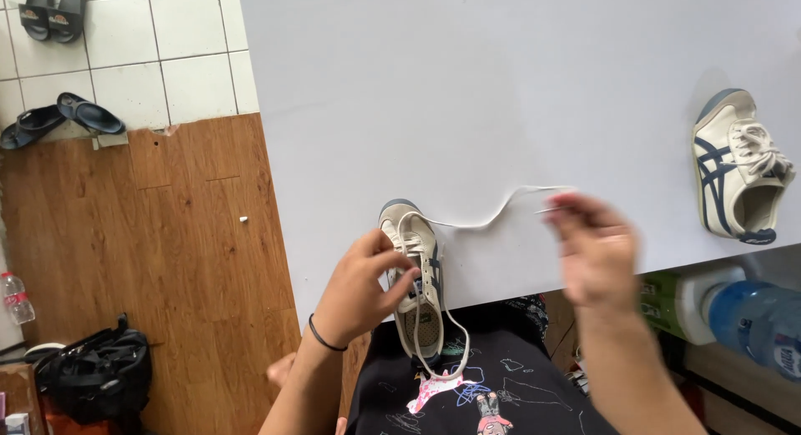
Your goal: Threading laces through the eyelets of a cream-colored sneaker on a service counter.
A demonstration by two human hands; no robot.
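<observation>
White table (517, 85) edge: a shoe (417, 281) is steadied under the left hand (360, 289), fingers clenched over its side. Its lace (488, 218), judged light and limp, is pinched at the tip by the right hand (594, 251); the shoe seems soft.

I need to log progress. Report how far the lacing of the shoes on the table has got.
Done: the far shoe lies fully laced on the white table. In hand: the left hand steadies the near shoe while the right hand pulls its lace out sideways. Left: the other lace end hangs loose and nothing is tied.
</observation>
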